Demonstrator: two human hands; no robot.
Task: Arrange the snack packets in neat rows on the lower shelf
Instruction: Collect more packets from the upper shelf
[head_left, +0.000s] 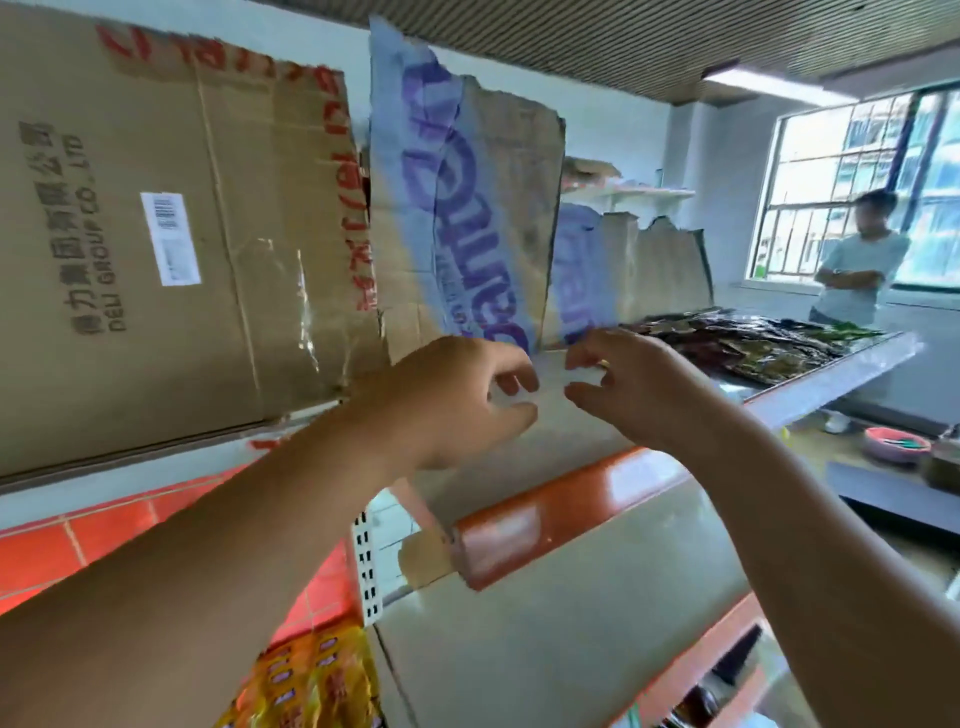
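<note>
My left hand (452, 400) and my right hand (623, 384) are raised side by side over the bare cream shelf board (566, 415), fingertips almost meeting. Both have loosely curved fingers with a gap to the thumb, and I see nothing held in either. Several dark snack packets (753, 345) lie spread out on the same shelf level farther right, beyond my right hand. Yellow snack packets (311, 680) show on a lower level at the bottom, partly hidden by my left forearm.
Flattened cardboard sheets (156, 234) and torn blue-printed cardboard (467, 218) stand against the wall behind the shelf. An orange price strip (561, 514) edges the shelf front. A person (857, 270) stands by the window with folded arms. A pink basin (896, 444) sits on the floor.
</note>
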